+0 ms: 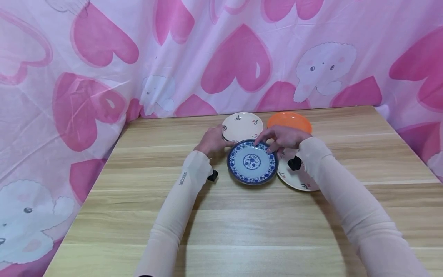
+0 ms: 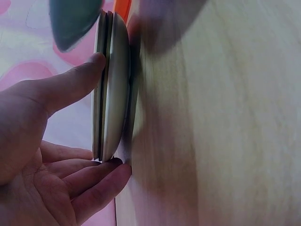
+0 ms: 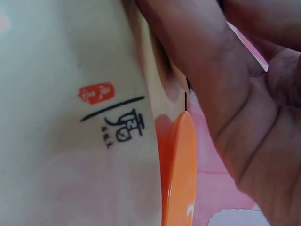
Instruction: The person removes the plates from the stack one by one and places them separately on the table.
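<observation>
In the head view, my right hand pinches the far rim of a blue-and-white patterned plate. That plate is tilted, and its edge hangs above the white plates in the left wrist view. My left hand holds the left edge of a white plate with small dark motifs. The left wrist view shows white plates stacked there, thumb on the upper rim and fingers at the side and underneath. Another white plate lies partly hidden under my right wrist; black characters and a red stamp mark a white plate in the right wrist view.
An orange plate lies at the back of the wooden table, right of the white stack and partly behind my right hand. A pink curtain with hearts hangs along the table's back and sides.
</observation>
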The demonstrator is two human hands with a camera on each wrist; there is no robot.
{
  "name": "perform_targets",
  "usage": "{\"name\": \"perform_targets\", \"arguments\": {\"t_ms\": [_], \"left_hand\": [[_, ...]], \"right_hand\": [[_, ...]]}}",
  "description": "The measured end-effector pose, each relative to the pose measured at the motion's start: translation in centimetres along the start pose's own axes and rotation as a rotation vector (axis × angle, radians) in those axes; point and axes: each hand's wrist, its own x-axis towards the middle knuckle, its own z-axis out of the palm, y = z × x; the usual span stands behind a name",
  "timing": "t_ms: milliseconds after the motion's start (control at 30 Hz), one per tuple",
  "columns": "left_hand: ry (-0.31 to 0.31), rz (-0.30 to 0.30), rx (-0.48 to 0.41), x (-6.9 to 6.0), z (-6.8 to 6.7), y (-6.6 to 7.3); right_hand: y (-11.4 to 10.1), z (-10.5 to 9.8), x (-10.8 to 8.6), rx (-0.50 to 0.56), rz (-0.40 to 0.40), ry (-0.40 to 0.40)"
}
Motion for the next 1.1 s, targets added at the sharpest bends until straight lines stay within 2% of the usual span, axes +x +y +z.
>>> {"name": "perform_targets", "arguments": {"t_ms": [333, 533, 800, 1100], "left_hand": [[-0.013, -0.026, -0.027, -0.1, -0.1, 0.0], [-0.002, -0.004, -0.026, -0.1, -0.1, 0.0], [0.010, 0.040, -0.003, 0.1, 0.0, -0.2], [0.007, 0.014, -0.040, -0.1, 0.1, -0.3]], "right_hand": [[-0.3, 0.4, 0.4, -0.007, -0.002, -0.018], [-0.5, 0.8, 0.3, 0.008, -0.006, -0.039], [-0.7, 1.1, 0.3, -0.045, -0.013, -0.047], [-0.9, 1.5, 0.8, -0.049, -0.013, -0.057]]}}
